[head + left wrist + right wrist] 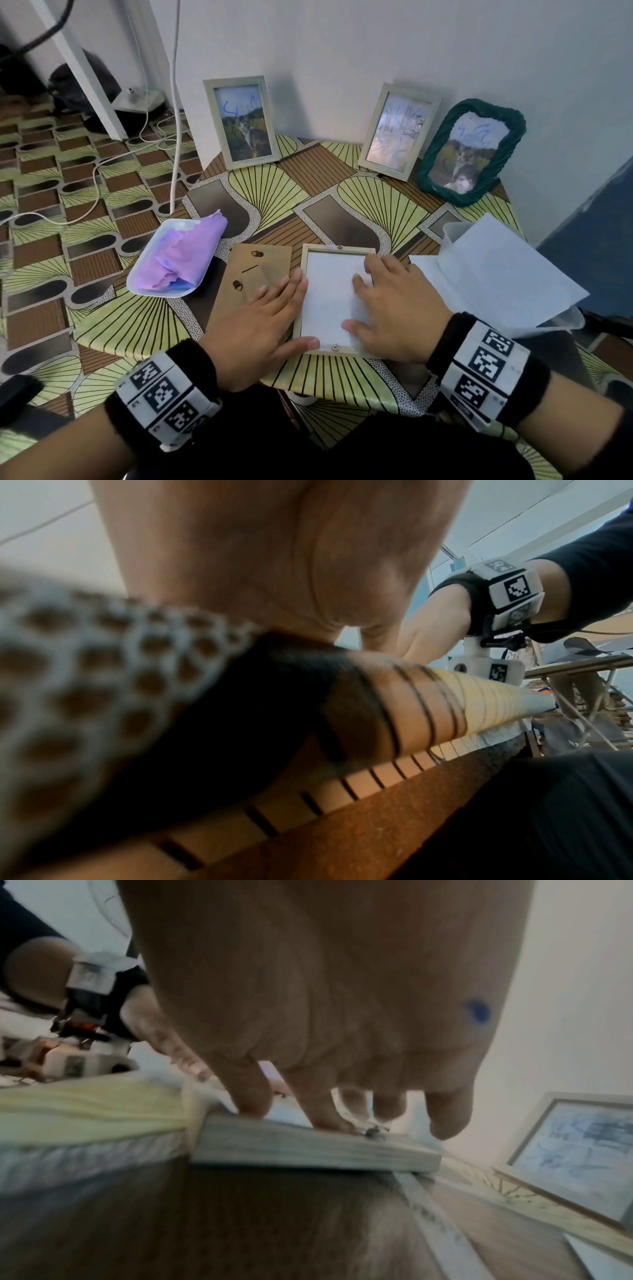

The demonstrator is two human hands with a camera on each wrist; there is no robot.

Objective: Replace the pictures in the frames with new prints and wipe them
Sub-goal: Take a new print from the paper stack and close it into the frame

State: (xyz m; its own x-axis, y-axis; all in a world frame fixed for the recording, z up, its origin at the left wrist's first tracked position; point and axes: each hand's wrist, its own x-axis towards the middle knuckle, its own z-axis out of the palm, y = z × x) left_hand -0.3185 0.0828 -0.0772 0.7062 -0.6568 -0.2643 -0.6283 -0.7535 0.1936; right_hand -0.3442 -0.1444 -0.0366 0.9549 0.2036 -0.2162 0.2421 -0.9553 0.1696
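Hands work flat and relaxed: left hand (260,325) steadies the face-down frame (310,346) near the table (113,329) edge, right hand (394,308) should smooth the white print (329,301) squarely inside.

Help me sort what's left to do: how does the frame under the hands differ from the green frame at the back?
The flat frame lies face down on the table, back off, white paper showing; the green frame stands against the wall. The flat frame is plain pale wood with straight edges; the green frame is woven with a wavy rim. The green frame's picture bears blue scribbles; the flat frame shows no picture. Both are upright-format.
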